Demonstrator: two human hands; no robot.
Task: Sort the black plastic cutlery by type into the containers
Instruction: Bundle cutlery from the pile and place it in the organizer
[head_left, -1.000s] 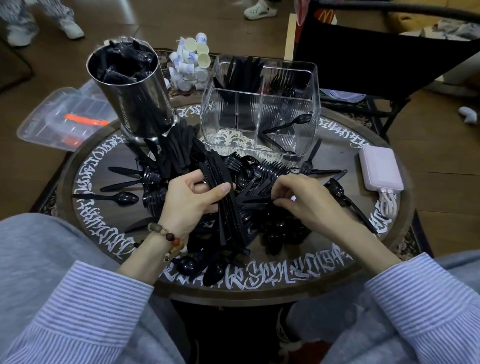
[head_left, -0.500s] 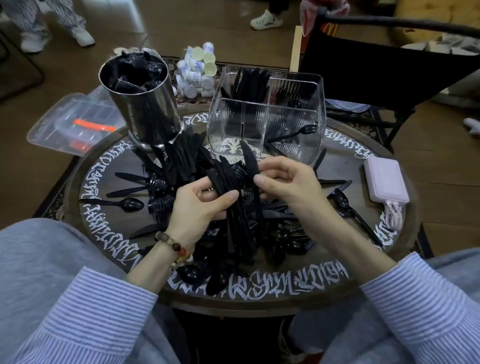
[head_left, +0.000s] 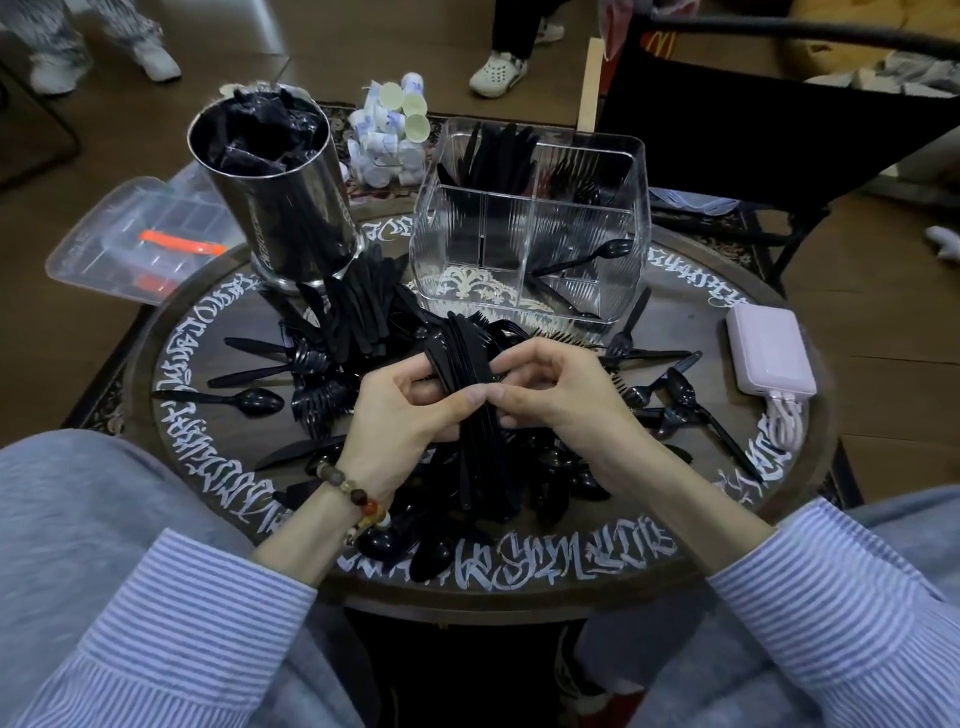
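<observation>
While your left hand grips a bundle of knives over the tabletop, your right hand pinches that bundle too. Loose cutlery surrounds them; beyond stand the tin and clear box.

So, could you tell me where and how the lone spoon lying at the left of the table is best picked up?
Pinch the lone spoon by its thin handle at the left end, coming from above. It lies flat on the table apart from the pile, bowl to the right near the forks, so the handle end looks clearest. Both hands are busy.
</observation>
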